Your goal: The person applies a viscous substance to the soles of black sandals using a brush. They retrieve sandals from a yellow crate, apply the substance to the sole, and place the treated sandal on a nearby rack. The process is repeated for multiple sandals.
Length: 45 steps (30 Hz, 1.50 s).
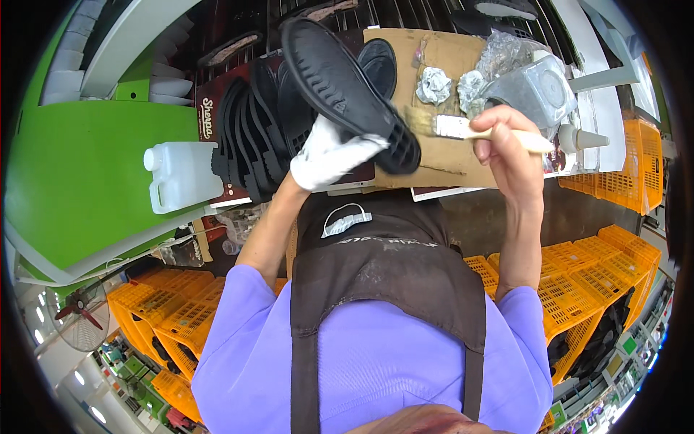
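In a white glove, my left hand (334,153) grips a black shoe sole (334,81) and holds it tilted above the table, its hollow inner side facing up. My bare right hand (510,145) is closed round the pale handle of a flat paintbrush (454,127). The brush's bristles point left toward the heel end of the sole, with a small gap between them. More black soles (249,130) stand packed in a row to the left of my gloved hand. Another black sole (379,64) lies behind the held one.
Brown cardboard (441,160) covers the work surface, with crumpled white wads (434,86) on it. At right are a clear plastic container (536,90) and a nozzle bottle (578,138). A white jug (184,176) stands on the green table (94,166). Orange crates (578,278) flank me.
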Available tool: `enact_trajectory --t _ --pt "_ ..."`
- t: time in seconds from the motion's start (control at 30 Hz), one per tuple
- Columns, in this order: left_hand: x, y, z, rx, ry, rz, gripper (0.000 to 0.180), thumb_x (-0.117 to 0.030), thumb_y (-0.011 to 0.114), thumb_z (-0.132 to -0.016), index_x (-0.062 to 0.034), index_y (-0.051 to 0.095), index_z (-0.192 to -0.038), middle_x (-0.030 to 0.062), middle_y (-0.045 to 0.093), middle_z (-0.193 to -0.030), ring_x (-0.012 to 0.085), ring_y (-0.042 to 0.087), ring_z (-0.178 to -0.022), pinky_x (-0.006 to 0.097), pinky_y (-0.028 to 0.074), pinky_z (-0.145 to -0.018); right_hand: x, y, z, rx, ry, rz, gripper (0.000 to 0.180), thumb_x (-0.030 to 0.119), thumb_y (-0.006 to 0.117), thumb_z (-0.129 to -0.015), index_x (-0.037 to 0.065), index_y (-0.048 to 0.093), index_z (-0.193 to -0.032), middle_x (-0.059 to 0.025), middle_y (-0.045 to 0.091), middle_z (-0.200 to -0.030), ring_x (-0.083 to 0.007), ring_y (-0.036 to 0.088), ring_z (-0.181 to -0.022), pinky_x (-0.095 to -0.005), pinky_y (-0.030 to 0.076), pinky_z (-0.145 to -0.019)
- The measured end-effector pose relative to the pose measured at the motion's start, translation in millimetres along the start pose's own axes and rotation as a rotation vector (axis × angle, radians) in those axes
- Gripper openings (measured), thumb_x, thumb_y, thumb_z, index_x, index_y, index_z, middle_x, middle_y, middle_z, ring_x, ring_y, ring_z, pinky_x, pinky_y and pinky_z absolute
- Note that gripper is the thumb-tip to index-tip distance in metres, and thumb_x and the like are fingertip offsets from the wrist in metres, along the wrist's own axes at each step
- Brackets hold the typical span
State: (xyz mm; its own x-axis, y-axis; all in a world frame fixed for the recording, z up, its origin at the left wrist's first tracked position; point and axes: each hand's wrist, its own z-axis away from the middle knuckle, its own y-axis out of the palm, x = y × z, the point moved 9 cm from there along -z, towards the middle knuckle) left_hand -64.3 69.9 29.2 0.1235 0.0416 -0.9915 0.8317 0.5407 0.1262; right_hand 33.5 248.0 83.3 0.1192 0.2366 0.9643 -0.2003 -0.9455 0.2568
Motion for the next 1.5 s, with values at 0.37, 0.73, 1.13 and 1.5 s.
enact_trajectory --t 0.37,0.73,1.13,1.5 --pt "27 43 32 0.010 -0.385 1.245 0.069 -0.054 0.032 -0.093 0.0036 0.039 -0.130 0.0260 0.051 -0.119 0.0352 0.058 -0.100 0.044 0.050 -0.085 18 56 3 0.390 -0.386 0.687 0.030 -0.001 0.072 -0.068 0.010 0.070 -0.096 -0.0035 0.056 -0.079 -0.0156 0.056 -0.071 -0.0262 0.047 -0.062" --pt "34 49 36 0.119 -0.446 0.891 0.046 -0.032 0.035 -0.098 0.0012 0.041 -0.129 0.0183 0.058 -0.113 0.0247 0.061 -0.098 0.035 0.046 -0.091 24 23 -13 0.106 -0.370 0.848 0.018 0.001 0.065 -0.078 0.003 0.067 -0.096 -0.0088 0.061 -0.076 -0.0192 0.059 -0.070 -0.0290 0.046 -0.063" --pt "13 44 19 0.184 -0.128 -0.241 0.071 -0.024 0.049 -0.090 0.0019 0.010 -0.144 0.0202 0.046 -0.124 0.0239 0.049 -0.106 0.033 0.036 -0.093 -16 0 -8 -0.282 0.073 0.500 0.018 0.018 0.065 -0.084 0.000 0.068 -0.083 -0.0046 0.063 -0.064 -0.0070 0.058 -0.058 -0.0206 0.045 -0.053" --pt "-4 33 12 0.087 -0.012 -0.322 0.071 -0.020 0.049 -0.087 -0.0001 0.010 -0.144 0.0185 0.056 -0.108 0.0256 0.056 -0.085 0.032 0.043 -0.082 -30 19 9 -0.136 0.333 0.308 0.027 0.023 0.066 -0.083 0.000 0.065 -0.069 -0.0014 0.058 -0.055 -0.0047 0.053 -0.049 -0.0188 0.041 -0.044"
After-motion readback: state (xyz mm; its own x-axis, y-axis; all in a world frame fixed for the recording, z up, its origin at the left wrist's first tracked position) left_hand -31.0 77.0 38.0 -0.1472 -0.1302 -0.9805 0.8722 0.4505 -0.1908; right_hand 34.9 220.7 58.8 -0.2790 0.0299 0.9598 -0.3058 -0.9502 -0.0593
